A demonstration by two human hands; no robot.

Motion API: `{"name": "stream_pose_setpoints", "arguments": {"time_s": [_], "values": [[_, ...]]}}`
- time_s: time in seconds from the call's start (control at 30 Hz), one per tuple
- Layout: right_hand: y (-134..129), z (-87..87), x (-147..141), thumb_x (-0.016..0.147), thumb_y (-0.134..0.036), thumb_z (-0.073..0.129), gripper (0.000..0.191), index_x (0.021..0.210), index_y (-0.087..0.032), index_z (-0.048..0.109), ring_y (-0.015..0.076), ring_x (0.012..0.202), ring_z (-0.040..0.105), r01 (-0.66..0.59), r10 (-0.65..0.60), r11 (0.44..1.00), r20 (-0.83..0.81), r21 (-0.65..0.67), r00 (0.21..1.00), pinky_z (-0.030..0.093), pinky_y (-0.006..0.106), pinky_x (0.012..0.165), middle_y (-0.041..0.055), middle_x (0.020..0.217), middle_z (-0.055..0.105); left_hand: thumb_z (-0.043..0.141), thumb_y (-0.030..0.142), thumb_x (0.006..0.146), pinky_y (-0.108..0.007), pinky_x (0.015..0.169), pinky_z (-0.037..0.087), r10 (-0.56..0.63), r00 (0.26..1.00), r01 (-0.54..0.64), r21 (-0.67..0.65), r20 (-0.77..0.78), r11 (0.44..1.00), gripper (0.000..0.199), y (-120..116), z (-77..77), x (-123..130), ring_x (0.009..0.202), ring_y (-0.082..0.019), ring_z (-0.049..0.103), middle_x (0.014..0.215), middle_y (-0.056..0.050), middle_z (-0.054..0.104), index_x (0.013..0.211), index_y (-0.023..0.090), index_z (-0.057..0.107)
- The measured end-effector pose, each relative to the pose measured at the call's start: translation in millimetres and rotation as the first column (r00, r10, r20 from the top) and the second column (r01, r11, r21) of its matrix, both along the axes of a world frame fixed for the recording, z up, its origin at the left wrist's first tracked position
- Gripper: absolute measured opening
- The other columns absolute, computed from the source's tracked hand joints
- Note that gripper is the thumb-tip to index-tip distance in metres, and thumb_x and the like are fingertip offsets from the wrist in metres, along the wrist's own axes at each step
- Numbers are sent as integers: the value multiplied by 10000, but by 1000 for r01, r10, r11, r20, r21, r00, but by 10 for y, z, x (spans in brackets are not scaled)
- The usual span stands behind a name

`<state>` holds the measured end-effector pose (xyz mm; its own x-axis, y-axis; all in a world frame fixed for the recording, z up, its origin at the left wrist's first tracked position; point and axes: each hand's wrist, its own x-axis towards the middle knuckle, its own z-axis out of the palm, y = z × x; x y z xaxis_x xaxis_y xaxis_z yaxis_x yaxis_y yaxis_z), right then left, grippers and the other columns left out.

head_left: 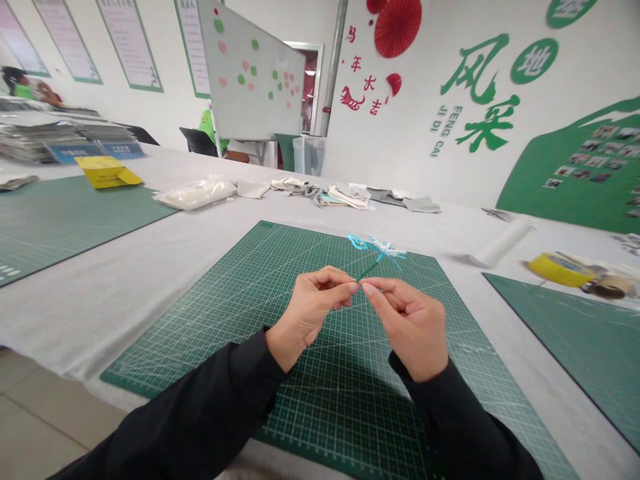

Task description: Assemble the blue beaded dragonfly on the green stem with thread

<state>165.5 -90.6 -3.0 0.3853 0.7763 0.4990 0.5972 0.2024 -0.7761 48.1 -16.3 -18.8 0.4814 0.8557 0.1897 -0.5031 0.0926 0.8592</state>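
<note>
Above a green cutting mat (pixel 210 320), both of my hands meet at the lower end of a handmade flower (pixel 383 250). Its petals are bright blue with white beads, and a thin green stem slants down to my fingers. My left hand (pixel 317 303) pinches the stem between thumb and forefinger. Close beside it, my right hand (pixel 413 320) is closed, thumb against forefinger, at the stem's lower tip. Whatever sits between the right fingertips is too small to make out.
Folded fabric pieces (pixel 345 195) and a clear plastic bag (pixel 197 192) lie along the back of the white-covered table. A yellow card (pixel 107 173) stands on a mat at left. At right are a yellow tape roll (pixel 563 269) and another mat (pixel 575 340). Two people sit farther off.
</note>
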Motion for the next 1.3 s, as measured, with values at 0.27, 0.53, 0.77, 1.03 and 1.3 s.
{"name": "stream_pose_setpoints", "arguments": {"time_s": [0.27,0.53,0.77,1.03,1.3], "values": [[-8,11,24,744,-376,661,237,745,-144,709,49,395,216,4,-9,999,-128,-40,992,219,216,398,-93,413,249,762,177,642,-205,479,329,-62,998,63,47,-26,997,132,-30,20,-11,507,-45,483,658,21,540,630,115,646],[-18,3,43,713,-363,684,228,692,-136,686,42,391,197,22,-30,999,-191,-40,981,202,210,384,-99,415,231,754,217,655,-219,497,311,-155,987,155,-12,-30,988,135,-49,11,-9,516,-59,457,602,12,549,660,125,655],[-9,-3,70,721,-348,673,211,691,-139,686,44,399,202,16,-16,1000,-167,-1,986,225,209,386,-96,422,238,741,237,673,-221,504,288,-184,983,182,-54,-21,982,132,-61,17,-11,522,-59,439,582,8,535,681,120,680],[-10,-37,78,755,-364,644,235,760,-133,687,49,403,212,-4,-1,999,-129,-40,992,228,205,390,-96,431,253,777,221,614,-203,492,284,-152,988,149,-166,-1,975,157,-26,21,-1,491,-48,442,530,19,528,688,112,691],[6,-64,132,779,-348,624,216,782,-145,698,59,400,274,86,-86,995,9,52,996,307,216,421,-89,429,303,771,220,623,-197,491,302,-245,969,242,-172,0,955,140,-39,32,-23,510,-49,462,546,17,530,642,116,678]]}}
